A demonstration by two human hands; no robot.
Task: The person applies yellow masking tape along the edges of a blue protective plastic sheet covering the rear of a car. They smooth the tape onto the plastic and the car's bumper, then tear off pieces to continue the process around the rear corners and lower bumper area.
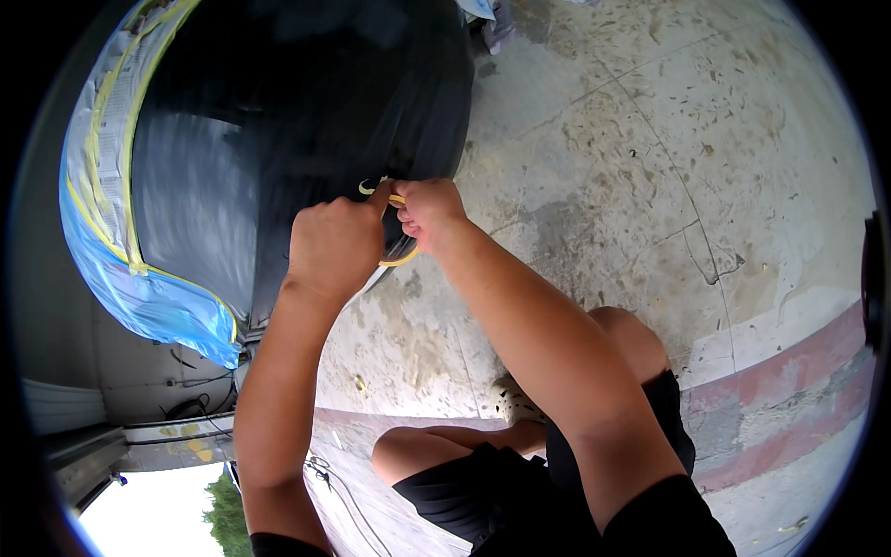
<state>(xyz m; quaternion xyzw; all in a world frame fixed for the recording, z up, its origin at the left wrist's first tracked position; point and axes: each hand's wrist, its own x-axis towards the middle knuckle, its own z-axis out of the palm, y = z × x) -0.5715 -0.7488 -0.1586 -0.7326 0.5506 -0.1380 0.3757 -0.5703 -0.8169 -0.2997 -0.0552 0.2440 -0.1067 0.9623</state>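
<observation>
Yellow masking tape [402,259] is between my two hands, part of its curved roll showing below them. My right hand [432,210] is closed, its curled fingers gripping the tape. My left hand [336,243] is beside it, closed with its back up, thumb and finger at a short strip of the tape; its other fingers are hidden. Both hands are against the lower edge of a dark, glossy vehicle panel [200,190], where a small loose tape end curls up.
Blue plastic film [153,302] and paper edged with yellow tape [113,139] cover the panel's left side. A stained concrete floor [594,176] spreads right. My bent knees are below my arms. Dark cables [190,406] lie at the lower left, near a bright opening.
</observation>
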